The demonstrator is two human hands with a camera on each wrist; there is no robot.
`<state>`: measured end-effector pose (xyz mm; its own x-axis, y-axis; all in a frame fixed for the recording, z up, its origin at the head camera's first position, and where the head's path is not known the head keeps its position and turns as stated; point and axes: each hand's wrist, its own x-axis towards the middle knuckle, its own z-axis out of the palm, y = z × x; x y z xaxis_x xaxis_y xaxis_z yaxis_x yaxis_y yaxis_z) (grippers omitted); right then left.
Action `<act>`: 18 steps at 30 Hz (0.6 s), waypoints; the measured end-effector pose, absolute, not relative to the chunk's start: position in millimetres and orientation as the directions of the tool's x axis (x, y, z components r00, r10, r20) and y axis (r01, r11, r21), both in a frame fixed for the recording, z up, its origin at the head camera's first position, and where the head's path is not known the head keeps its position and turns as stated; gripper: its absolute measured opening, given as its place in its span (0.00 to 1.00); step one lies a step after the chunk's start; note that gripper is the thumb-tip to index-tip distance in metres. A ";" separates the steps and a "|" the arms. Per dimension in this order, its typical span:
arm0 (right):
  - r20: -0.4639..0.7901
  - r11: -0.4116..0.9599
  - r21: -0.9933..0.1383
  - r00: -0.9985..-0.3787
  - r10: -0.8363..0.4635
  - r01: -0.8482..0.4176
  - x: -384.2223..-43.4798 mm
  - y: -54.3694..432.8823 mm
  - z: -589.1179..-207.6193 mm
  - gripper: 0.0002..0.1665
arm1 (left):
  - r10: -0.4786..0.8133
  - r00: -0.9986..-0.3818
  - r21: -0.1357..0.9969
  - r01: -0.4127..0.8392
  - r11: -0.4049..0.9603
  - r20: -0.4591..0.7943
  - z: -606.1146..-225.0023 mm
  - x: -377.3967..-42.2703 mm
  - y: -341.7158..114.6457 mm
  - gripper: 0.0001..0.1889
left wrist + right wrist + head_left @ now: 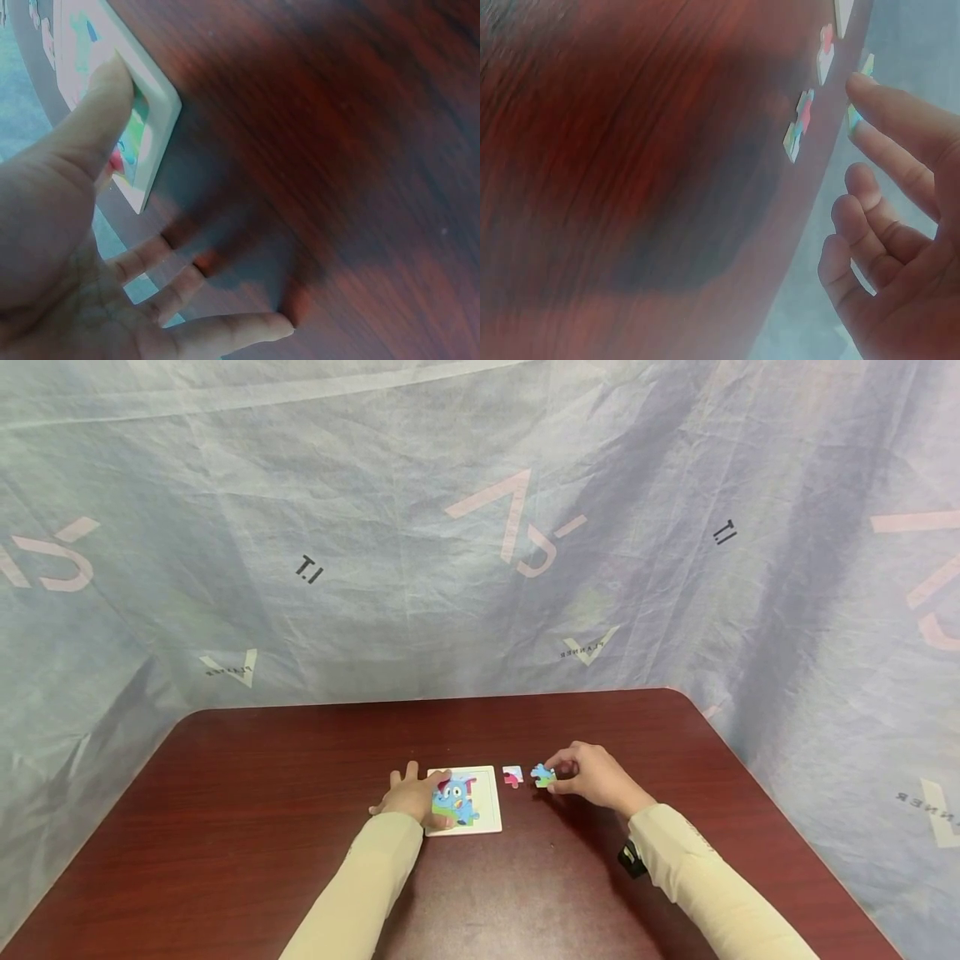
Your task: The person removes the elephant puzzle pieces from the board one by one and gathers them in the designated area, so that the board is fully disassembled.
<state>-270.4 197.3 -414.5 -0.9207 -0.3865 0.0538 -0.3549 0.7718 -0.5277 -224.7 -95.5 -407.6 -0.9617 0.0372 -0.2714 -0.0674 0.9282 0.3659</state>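
Observation:
My left hand [408, 797] lies with spread fingers at the left side of a white puzzle board [491, 802]. Its thumb [109, 97] rests on the board's partly filled picture, a blue cartoon animal [456, 792]. To the right, my right hand [596, 774] pinches a blue and green puzzle piece [543, 776] between thumb and forefinger, just off the table; the other fingers are bent. In the right wrist view that piece [854, 118] is partly covered by the fingers. Two loose pieces, one pink and white [825, 56], one multicoloured [796, 127], lie on the table there.
The dark red wooden table [262, 827] has rounded far corners. Behind it and at the sides hangs a pale grey printed cloth [405, 527]. A black band [632, 858] shows at my right wrist.

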 end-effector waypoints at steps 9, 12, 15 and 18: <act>0.046 0.781 -0.527 -0.929 -0.367 -0.335 -274.9 208.9 -409.1 0.15 | 0.033 -0.963 0.354 -0.067 0.933 -0.268 -406.7 -225.4 -94.8 0.42; 0.051 0.784 -0.523 -0.930 -0.363 -0.335 -276.8 212.7 -409.5 0.15 | 0.032 -0.963 0.355 -0.067 0.932 -0.267 -409.3 -226.7 -94.7 0.42; 0.056 0.790 -0.512 -0.931 -0.361 -0.337 -278.4 216.0 -410.6 0.15 | 0.033 -0.965 0.352 -0.063 0.934 -0.261 -410.1 -227.0 -94.9 0.42; 0.058 0.801 -0.494 -0.932 -0.357 -0.337 -279.5 218.3 -411.6 0.15 | 0.034 -0.964 0.353 -0.062 0.934 -0.262 -408.5 -225.9 -94.8 0.42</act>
